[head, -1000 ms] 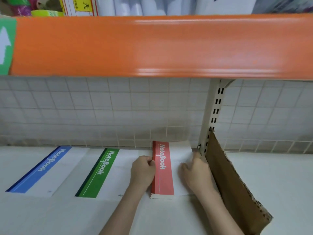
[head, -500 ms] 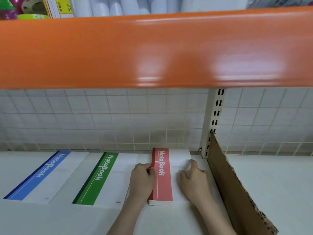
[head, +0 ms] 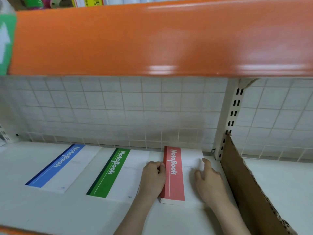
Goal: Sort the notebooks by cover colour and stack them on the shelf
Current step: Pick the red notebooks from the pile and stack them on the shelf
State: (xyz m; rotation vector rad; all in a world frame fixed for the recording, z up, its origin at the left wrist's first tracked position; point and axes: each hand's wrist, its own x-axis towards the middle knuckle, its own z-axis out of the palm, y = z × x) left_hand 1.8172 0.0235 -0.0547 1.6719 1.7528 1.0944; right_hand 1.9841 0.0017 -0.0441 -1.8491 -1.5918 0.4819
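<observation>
On the white shelf, under an orange shelf edge, three lots of notebooks lie side by side: blue notebooks at the left, green notebooks in the middle, and a red stack at the right, near a cardboard divider. The left hand rests against the red stack's left edge, fingers curled, thumb tip touching the spine; its grip is narrow, though whether it clasps the stack I cannot tell. The right hand lies on the stack's white right part, fingers loosely spread, grip wide, holding nothing. A tiled wall stands behind.
</observation>
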